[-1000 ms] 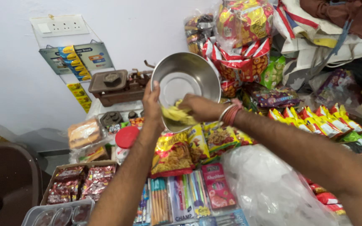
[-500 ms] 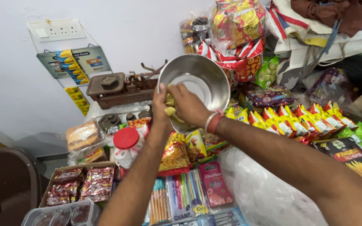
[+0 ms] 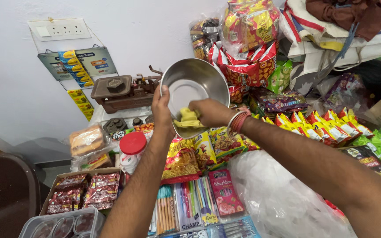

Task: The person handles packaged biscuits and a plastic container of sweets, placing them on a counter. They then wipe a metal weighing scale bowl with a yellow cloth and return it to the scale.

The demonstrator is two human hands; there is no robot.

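Steel bowl (image 3: 195, 88) sits mid-frame, a bit above centre, tilted so the inside faces the cam. Left hand (image 3: 163, 112) is grasping its lower-left rim, thumb over the edge and inside the bowl, rest of the fingers behind it. Right hand (image 3: 210, 112) is clenched on a yellow cloth (image 3: 188, 119) and pressing it against the bowl's lower inside wall, w/ red & white bangles (image 3: 237, 121) on the wrist.

Stuff around: brown weighing scale (image 3: 120, 90) just left of the bowl, up against the white wall, w/ a white socket strip (image 3: 60, 29) in the upper left of the frame. Below the hands there's a red-lidded jar (image 3: 132, 147), yellow/red snack packets (image 3: 195, 154), and a row of pens in packs (image 3: 190, 205) along the bottom centre. Box of dark red wrapped sweets (image 3: 84, 191) at lower left. Clear plastic bag (image 3: 278, 198) at lower right, under the right forearm. Big bags of snack packs (image 3: 248, 26) piled top centre, folded cloth bags (image 3: 331, 31) top right. Rows of yellow & green sachets (image 3: 340, 128) on the right side.
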